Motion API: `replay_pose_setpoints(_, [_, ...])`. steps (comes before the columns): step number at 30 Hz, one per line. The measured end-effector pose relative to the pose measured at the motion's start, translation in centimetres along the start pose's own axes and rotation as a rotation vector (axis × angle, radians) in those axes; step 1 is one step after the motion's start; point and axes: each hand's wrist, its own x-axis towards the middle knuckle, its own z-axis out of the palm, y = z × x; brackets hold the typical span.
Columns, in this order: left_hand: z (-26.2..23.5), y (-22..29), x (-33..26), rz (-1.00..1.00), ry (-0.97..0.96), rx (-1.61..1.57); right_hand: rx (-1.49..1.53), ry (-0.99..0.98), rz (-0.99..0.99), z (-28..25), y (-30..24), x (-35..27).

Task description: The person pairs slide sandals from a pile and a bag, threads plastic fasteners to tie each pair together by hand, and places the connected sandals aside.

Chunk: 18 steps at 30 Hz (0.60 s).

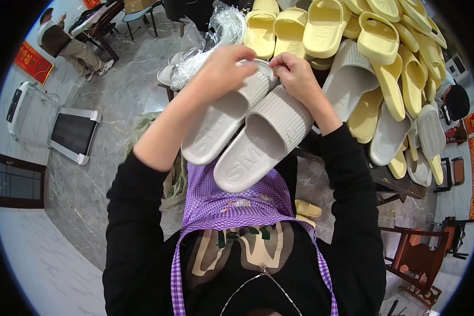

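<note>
A pair of light grey ribbed slide slippers [258,150] lies side by side at the table's near edge, above my lap, heels toward me. My left hand [224,69] is over the toe of the left slipper, its fingers bent and smeared by motion. At the same toe end, my right hand [296,79] is closed in a pinch, thumb against fingertips. What it pinches is too small to make out. Crumpled clear plastic wrapping [208,50] lies just beyond my left hand.
A pile of yellow slippers [387,37] covers the table's far and right parts. Among them are grey slippers [347,79]. A treadmill [75,134] stands on the floor at left, a wooden chair [418,255] at right. Another person [71,45] sits at the far left.
</note>
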Motion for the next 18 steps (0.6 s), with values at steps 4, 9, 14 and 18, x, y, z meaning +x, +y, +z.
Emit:
replay_pose_setpoints(4, [3.2, -0.4, 3.7, -0.091, -0.43, 0.192, -0.01, 0.151, -0.049, 0.4, 0.1, -1.0])
replay_pose_setpoints(9, [5.5, -1.6, 4.5, -0.067, -0.333, 0.152, 0.031, 0.177, 0.009, 0.2, 1.1, -1.3])
replay_pose_setpoints(14, [5.0, -2.2, 4.2, -0.271, -0.416, -0.141, 0.173, 0.168, 0.168, -0.7, 1.5, -1.9])
replay_pose_setpoints(18, [5.0, -2.3, 4.1, -0.34, -0.445, -0.402, 0.164, 0.09, 0.229, -1.1, 1.7, -2.3])
